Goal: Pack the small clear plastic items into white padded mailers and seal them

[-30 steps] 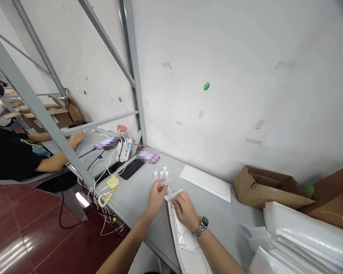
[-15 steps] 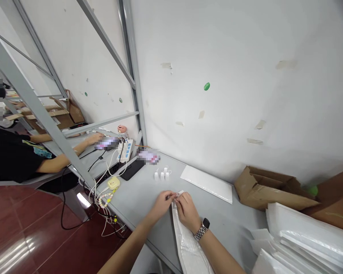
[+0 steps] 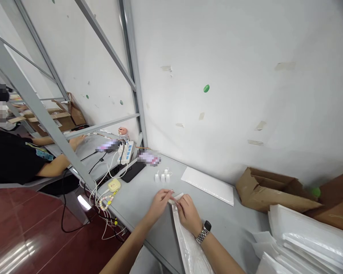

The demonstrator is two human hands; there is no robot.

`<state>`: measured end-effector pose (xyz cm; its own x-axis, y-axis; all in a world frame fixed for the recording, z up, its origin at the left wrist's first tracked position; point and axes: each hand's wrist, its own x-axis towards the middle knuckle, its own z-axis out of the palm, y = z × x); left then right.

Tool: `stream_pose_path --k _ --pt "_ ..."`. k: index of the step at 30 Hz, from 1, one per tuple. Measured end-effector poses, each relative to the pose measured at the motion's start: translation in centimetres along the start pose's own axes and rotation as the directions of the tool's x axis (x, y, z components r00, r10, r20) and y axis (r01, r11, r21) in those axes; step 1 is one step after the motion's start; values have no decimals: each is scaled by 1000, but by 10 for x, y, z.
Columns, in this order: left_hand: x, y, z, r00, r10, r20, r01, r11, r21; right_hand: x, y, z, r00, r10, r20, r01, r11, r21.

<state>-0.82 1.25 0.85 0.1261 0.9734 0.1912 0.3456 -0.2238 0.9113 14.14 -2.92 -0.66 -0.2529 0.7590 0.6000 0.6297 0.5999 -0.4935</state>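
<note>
My left hand (image 3: 159, 201) and my right hand (image 3: 188, 214), with a metal watch (image 3: 203, 231) on its wrist, meet at the far end of a long white bubble mailer (image 3: 188, 247) lying on the grey table (image 3: 137, 194). Both hands pinch the mailer's open end. Whether anything small is between the fingers is too small to tell. Three small white dropper bottles (image 3: 162, 176) stand upright on the table just beyond my hands.
A flat white envelope (image 3: 208, 185) lies near the wall. Torn cardboard boxes (image 3: 268, 192) and a stack of white mailers (image 3: 305, 243) fill the right. A power strip (image 3: 125, 151), cables, a black device (image 3: 132, 170) and a yellow gadget (image 3: 114, 185) lie left. Another person (image 3: 14, 160) sits behind the metal frame (image 3: 42, 114).
One second ago my left hand held a small bottle raised above the mailer's mouth; now both hands are down at the mailer's open end. The other person's arm shifted along their table.
</note>
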Motion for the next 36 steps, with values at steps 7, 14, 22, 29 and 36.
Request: stream_pose_path --k 7,14,22,29,36 --pt "42 -27 -26 925 -15 -380 59 993 105 1 1 1 1000 20 21 -19 1000 -6" --pt "59 -38 -35 951 -101 -291 134 986 97 2 -1 2 1000 19 24 -19 1000 -4" --pt "19 -20 -26 965 -153 -212 140 987 -76 0 -2 1 999 28 40 -29 999 15" --pt "4 1 19 989 -106 103 130 957 -258 -3 -1 -2 997 37 -74 -33 998 57" --pt "0 4 25 975 -78 210 114 980 -163 -3 1 0 991 52 -127 -43 996 75"
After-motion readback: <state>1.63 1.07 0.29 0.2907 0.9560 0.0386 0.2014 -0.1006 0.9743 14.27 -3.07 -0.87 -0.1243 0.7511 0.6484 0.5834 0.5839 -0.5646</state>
